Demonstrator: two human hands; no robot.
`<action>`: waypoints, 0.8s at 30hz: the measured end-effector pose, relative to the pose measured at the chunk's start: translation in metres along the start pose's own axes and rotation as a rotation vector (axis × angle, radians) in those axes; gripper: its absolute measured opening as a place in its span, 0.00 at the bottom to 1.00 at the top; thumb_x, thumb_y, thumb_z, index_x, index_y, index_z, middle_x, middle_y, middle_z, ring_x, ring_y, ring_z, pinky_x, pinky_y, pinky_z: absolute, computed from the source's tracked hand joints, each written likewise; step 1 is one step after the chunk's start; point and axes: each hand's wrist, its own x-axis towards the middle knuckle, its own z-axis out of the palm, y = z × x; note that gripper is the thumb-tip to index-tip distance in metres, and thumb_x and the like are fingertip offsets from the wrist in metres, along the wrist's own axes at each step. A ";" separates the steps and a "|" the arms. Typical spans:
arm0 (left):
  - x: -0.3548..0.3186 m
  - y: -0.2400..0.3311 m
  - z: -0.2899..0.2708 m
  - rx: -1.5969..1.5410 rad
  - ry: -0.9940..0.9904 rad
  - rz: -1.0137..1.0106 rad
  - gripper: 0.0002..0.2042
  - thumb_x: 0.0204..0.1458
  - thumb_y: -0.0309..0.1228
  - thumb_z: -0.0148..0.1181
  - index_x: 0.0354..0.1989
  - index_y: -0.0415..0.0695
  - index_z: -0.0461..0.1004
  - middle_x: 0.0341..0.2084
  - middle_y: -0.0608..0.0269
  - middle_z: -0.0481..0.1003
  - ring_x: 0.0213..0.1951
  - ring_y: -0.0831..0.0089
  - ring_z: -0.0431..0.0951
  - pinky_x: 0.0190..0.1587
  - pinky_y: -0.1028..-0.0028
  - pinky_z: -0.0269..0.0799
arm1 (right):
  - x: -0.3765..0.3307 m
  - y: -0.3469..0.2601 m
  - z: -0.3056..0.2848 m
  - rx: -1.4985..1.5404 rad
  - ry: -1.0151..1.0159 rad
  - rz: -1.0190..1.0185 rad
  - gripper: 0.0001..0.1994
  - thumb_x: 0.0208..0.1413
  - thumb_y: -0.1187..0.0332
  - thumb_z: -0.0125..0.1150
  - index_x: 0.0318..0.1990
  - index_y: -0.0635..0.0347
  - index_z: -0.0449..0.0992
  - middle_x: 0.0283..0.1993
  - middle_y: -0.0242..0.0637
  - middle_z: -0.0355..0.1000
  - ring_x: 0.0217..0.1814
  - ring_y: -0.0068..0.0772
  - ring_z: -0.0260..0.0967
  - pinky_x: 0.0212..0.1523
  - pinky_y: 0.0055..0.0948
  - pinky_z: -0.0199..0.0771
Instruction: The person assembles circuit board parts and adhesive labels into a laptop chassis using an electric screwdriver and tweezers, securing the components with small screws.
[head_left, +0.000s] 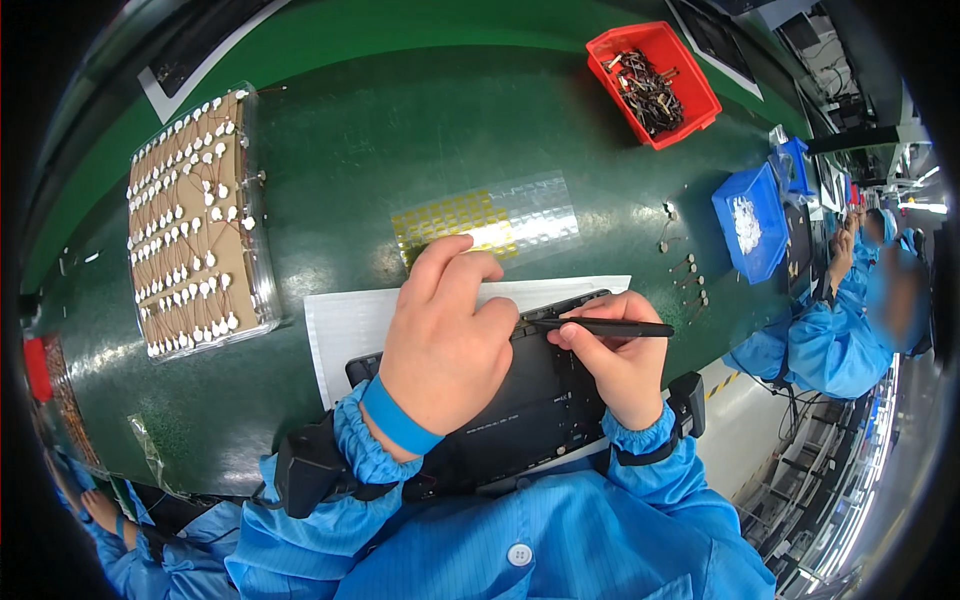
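Note:
A black tablet-like device [530, 405], its inner side facing up, lies on a white foam sheet [328, 335] in front of me. My right hand [625, 365] pinches slim black tweezers [625, 327] between thumb and fingers. Their tip points left, at the device's far edge. Over the device's left part is my left hand [445, 335], a blue band round its wrist. Its fingers are curled, with the foremost fingertip beside the tweezer tip; the thumb and whatever lies beneath are hidden. Just beyond the left fingers is a clear sheet with yellow pieces [455, 222].
At left stands a clear tray [262, 250] with rows of white round parts on wires. A red bin [705, 108] of small dark parts stands far right, a blue bin [735, 195] of white pieces nearer. Small wired parts [690, 280] lie between. A co-worker [835, 330] sits at right.

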 end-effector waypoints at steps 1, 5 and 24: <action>0.000 0.000 0.000 -0.002 -0.002 0.001 0.08 0.27 0.18 0.59 0.20 0.41 0.73 0.37 0.56 0.67 0.48 0.50 0.64 0.47 0.61 0.65 | 0.000 0.001 0.000 0.000 0.002 0.002 0.08 0.45 0.85 0.58 0.29 0.68 0.64 0.34 0.44 0.69 0.33 0.32 0.73 0.36 0.26 0.76; -0.002 0.001 0.002 -0.006 -0.063 0.059 0.09 0.28 0.19 0.58 0.22 0.42 0.76 0.36 0.57 0.67 0.48 0.51 0.65 0.47 0.62 0.66 | 0.000 0.002 0.002 0.062 0.040 0.005 0.09 0.42 0.81 0.64 0.29 0.64 0.67 0.31 0.38 0.72 0.32 0.20 0.69 0.33 0.18 0.70; -0.002 0.004 -0.011 0.244 -0.131 -0.060 0.18 0.32 0.25 0.61 0.37 0.40 0.67 0.32 0.56 0.68 0.37 0.58 0.68 0.39 0.63 0.65 | -0.002 0.009 0.005 0.008 0.037 -0.079 0.08 0.42 0.80 0.64 0.29 0.65 0.69 0.31 0.36 0.71 0.32 0.20 0.68 0.32 0.19 0.69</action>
